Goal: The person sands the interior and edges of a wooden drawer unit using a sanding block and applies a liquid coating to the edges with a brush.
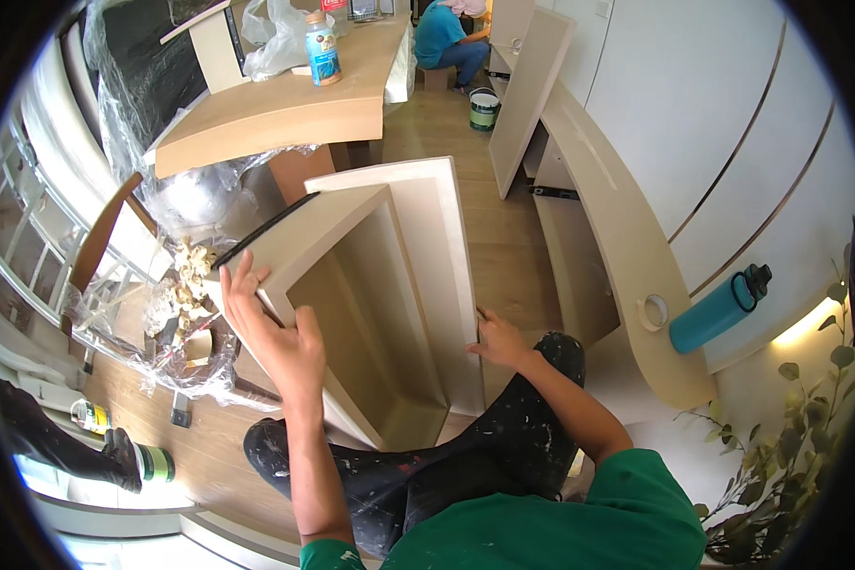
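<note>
A pale beige, rectangular wooden drawer [370, 285] stood tilted at the middle of the clock face, between the wearer's knees, its hollow inside showing and its broad front panel along the right. A long black rail [266, 231] ran along its upper-left side, toward 10 o'clock.

The left hand [280, 332], between 8 and 9 o'clock, lay against the drawer's left edge; its grip was wide, the fingers on the outer side and the thumb set apart. The right hand [500, 342], at 4 o'clock, had a narrow grip, holding the right edge of the front panel; a small dark tip showed beside its index finger, too small to tell.

At 11 o'clock, a tan, curved wooden counter [266, 128] carried a tall plastic bottle with a blue printed label [323, 52], its lettering too small to read surely, just beside a crumpled white plastic bag [277, 43]. Between 12 and 1 o'clock, a green-and-white round bucket [484, 109] bore a printed band, likewise too small to make out. At 8 o'clock sat a yellow-and-white labelled tin [90, 415].

At 3 o'clock, a long, pale beige wooden counter [627, 237] held a teal cylindrical flask with a black lid [717, 309], near a cream ring of tape [653, 313]. A co-worker in a blue top [442, 38] sat at 12 o'clock.
</note>
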`<state>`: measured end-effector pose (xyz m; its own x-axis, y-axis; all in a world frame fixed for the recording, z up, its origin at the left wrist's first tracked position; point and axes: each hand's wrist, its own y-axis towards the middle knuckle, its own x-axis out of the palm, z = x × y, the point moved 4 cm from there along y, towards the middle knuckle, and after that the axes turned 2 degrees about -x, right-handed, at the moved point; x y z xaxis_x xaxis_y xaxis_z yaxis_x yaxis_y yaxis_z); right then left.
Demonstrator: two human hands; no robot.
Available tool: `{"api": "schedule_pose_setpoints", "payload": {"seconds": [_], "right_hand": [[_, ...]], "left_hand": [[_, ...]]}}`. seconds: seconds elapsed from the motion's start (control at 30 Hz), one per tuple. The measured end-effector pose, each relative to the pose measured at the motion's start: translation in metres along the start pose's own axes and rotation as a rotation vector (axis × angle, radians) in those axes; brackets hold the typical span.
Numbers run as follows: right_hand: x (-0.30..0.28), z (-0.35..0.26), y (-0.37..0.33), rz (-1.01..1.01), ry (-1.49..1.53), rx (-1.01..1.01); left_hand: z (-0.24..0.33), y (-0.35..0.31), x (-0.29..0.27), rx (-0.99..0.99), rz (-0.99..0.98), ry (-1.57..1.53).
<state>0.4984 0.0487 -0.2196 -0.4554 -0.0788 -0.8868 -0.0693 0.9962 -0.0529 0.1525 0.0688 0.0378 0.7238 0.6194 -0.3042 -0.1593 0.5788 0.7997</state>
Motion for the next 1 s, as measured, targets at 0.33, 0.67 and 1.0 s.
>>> {"api": "schedule_pose_setpoints", "payload": {"seconds": [0.33,0.67,1.0], "right_hand": [[0.012,0.020,0.056,-0.041,0.017,-0.038],[0.026,0.013,0.108,0.031,-0.049,-0.158],[0.001,-0.010,0.128,-0.067,-0.050,-0.103]], "left_hand": [[0.031,-0.035,-0.031,-0.011,-0.023,0.158],[0.042,-0.013,-0.074,0.153,-0.334,0.266],[0.035,0.066,0.007,0.260,-1.108,-0.335]]}}
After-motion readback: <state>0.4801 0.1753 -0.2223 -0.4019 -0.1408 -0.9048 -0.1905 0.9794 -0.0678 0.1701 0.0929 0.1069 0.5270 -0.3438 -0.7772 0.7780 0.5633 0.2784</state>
